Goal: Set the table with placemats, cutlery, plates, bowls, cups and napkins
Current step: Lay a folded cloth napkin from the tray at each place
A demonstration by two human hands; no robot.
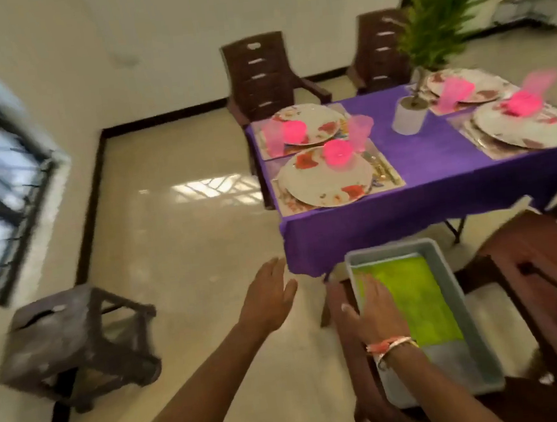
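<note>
Beyond the pale floor stands the purple-clothed table point(436, 168). Green napkins point(418, 296) lie in a grey tray point(482, 330), right under the right hand point(379, 313) with its straight, flat fingers, their long axis running along them. The left hand point(268, 297), fingers straight and empty, hangs further left, outside the tray.

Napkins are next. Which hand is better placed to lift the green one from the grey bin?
Right. The right hand lies flat on the green napkin inside the grey bin; the left hand is open over the floor, outside it.
</note>
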